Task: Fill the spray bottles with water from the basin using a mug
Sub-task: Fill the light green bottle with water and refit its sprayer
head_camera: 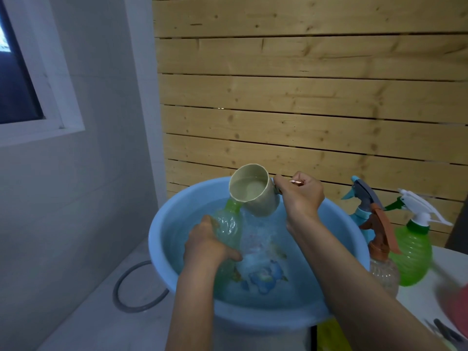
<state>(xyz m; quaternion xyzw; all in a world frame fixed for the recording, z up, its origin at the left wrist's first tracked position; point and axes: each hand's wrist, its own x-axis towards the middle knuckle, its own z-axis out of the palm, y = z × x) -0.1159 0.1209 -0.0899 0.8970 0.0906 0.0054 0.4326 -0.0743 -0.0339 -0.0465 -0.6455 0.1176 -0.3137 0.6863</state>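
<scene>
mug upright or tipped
Tipped. The mug leans lip-down onto the neck of the bottle, water showing inside; the right hand grips its handle, the left hand holds the bottle.

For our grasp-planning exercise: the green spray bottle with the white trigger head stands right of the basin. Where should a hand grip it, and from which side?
Probably the narrow neck under the white trigger head, from the near side: the green spray bottle stands upright with a bulbous body, the brown-topped bottle crowds its left, and the wall is behind.
</scene>
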